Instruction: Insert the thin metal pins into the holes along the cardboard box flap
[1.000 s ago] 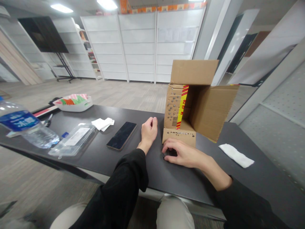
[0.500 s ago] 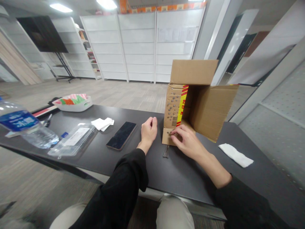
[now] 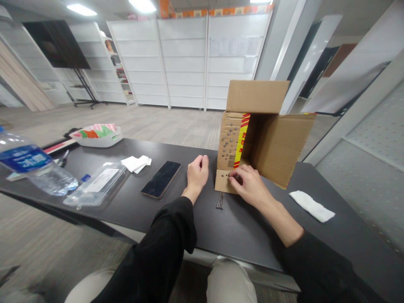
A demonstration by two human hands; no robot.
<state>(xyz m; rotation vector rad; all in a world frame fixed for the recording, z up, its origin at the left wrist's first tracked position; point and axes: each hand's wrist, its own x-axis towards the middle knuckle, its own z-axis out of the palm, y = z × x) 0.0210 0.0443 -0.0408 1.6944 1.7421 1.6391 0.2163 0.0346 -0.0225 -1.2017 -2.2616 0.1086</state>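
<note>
A cardboard box (image 3: 224,139) stands on its side on the dark table, its mouth toward me and its flaps spread. Dark round screw or nail heads dot its left face. In front of its low front flap (image 3: 222,183) lie several long thin screws or nails (image 3: 220,200). My right hand (image 3: 249,185) is at that flap, thumb and index finger pinched near a small dark spot; whatever is between them is hidden. Left of the box, my left hand (image 3: 198,172) rests in a closed fist, and its inside does not show.
A phone (image 3: 161,179), white papers (image 3: 136,164), a clear plastic case (image 3: 97,185) and a water bottle (image 3: 34,164) lie to the left. Farther back is a white basket (image 3: 101,141) with colourful packets. At the right lies a folded white tissue (image 3: 312,205).
My right hand has shifted slightly to the right along the front flap, uncovering a little more of it. The left fist has stayed in place.
</note>
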